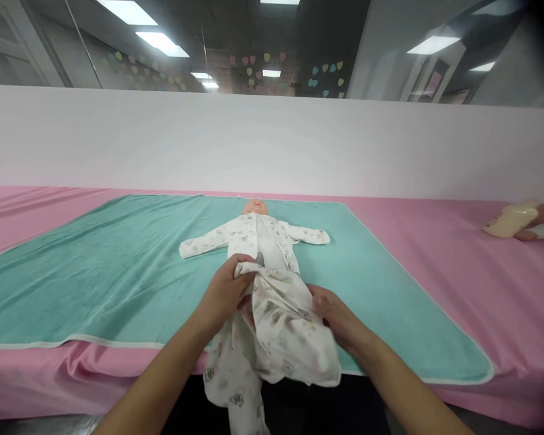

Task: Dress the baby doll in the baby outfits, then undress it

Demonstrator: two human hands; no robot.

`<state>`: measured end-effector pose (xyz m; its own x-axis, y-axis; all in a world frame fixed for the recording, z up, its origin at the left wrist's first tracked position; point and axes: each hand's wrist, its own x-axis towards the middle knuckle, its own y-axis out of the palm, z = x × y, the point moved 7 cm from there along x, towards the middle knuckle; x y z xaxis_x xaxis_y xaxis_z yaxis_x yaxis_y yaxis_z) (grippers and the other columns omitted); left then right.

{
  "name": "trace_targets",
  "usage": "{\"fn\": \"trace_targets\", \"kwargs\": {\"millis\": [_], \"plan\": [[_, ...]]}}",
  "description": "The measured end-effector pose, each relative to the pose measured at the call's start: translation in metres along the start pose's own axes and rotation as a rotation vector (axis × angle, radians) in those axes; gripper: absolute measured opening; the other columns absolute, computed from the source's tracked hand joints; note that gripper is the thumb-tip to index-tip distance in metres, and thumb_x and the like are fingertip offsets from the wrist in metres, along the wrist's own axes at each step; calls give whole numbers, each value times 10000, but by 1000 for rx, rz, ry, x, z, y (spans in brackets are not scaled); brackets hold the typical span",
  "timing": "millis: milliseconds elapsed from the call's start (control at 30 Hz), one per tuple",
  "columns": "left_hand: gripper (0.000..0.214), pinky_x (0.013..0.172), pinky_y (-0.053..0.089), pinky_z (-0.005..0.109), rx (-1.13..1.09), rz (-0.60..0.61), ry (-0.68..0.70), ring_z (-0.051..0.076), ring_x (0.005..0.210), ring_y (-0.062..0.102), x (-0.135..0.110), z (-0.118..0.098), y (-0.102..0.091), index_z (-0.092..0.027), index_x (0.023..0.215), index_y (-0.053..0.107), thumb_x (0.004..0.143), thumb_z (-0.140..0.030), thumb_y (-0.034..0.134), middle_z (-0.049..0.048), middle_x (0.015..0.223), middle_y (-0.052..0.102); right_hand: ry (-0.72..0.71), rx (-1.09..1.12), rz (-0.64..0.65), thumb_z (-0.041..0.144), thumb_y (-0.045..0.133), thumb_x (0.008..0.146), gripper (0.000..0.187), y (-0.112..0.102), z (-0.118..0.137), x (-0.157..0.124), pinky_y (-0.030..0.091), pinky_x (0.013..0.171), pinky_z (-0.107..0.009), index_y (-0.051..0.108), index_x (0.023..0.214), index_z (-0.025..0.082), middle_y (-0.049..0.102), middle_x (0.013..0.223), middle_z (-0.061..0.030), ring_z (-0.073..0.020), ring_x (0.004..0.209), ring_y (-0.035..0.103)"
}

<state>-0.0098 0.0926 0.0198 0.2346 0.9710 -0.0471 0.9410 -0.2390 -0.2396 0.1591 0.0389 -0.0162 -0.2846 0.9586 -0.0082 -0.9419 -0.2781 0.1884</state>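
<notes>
A baby doll (254,206) lies on its back on a teal mat (131,266), head toward the wall and arms spread out. It wears a white printed baby jacket (242,232), which hangs open at the front over a plain white layer (267,238). Across its lower body, printed white baby pants (294,326) are bunched up, with fabric hanging past the table's front edge. My left hand (229,287) pinches the pants near the waist. On the other side, my right hand (333,311) grips the same fabric. The doll's legs are mostly hidden by cloth.
Pink cloth (471,272) covers the table under the mat. At the right edge lies another doll-like limb (512,219), partly cut off. A white wall (263,145) rises behind the table, with reflective glass (290,54) above it.
</notes>
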Motion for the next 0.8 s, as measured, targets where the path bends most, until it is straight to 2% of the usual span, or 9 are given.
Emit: {"fn": "trace_targets", "kwargs": {"millis": [100,233,333,467,567,633,667,733,800], "plan": [[256,417,308,179,-34,-11,31,75,451,376,15,-3,-6,-209,993,544,799,-374,514,-59,565,452,17,-140,31,606,563,769,483,-16,-2,5,422,779,-342,673,908,156,652,830,-54,-195,789,573],[295,415,320,174,26,7,-49,88,482,419,19,13,-19,-212,915,561,790,-478,535,-44,614,473,68,-151,-172,544,597,776,387,-59,-10,20,355,640,-266,593,724,161,553,685,2,-135,654,475],[360,453,369,186,37,55,-110,116,559,501,16,27,-31,-199,873,576,768,-543,562,-17,678,545,48,-170,-208,519,640,751,396,-82,-8,34,272,571,-239,486,638,172,439,613,40,-101,582,370],[361,529,415,205,-120,112,-60,134,640,556,17,27,-33,-179,884,565,773,-522,586,13,764,602,-37,-264,-217,540,609,760,428,-89,-1,57,223,548,-240,428,610,182,376,608,48,-98,572,303],[364,583,444,239,-216,185,-58,162,701,590,19,21,-19,-190,983,521,790,-494,577,28,825,617,-82,-366,-255,571,584,753,456,-83,-5,72,202,530,-238,402,590,186,327,586,54,-99,564,270],[376,635,464,277,-87,204,-28,191,771,605,17,16,-7,-201,1042,502,792,-473,572,40,881,616,-113,-386,-277,582,552,768,460,-78,-10,77,212,528,-236,392,594,188,317,589,53,-102,570,266],[373,682,471,301,35,169,30,207,834,603,14,11,-3,-203,1049,502,785,-455,580,51,943,608,-127,-368,-289,585,536,778,456,-76,-12,79,224,530,-235,392,602,190,323,595,51,-104,576,270],[330,793,457,337,318,4,213,226,971,569,2,-2,2,-201,1023,510,777,-407,587,69,1075,563,-139,-294,-315,590,513,793,441,-77,-17,78,245,535,-233,406,633,192,347,609,49,-107,585,284],[261,809,442,341,578,-150,377,228,993,554,-21,-12,12,-200,951,513,784,-389,578,68,1080,550,-126,-226,-332,597,508,794,432,-80,-21,77,258,539,-234,425,660,194,371,617,47,-109,586,296]]}}
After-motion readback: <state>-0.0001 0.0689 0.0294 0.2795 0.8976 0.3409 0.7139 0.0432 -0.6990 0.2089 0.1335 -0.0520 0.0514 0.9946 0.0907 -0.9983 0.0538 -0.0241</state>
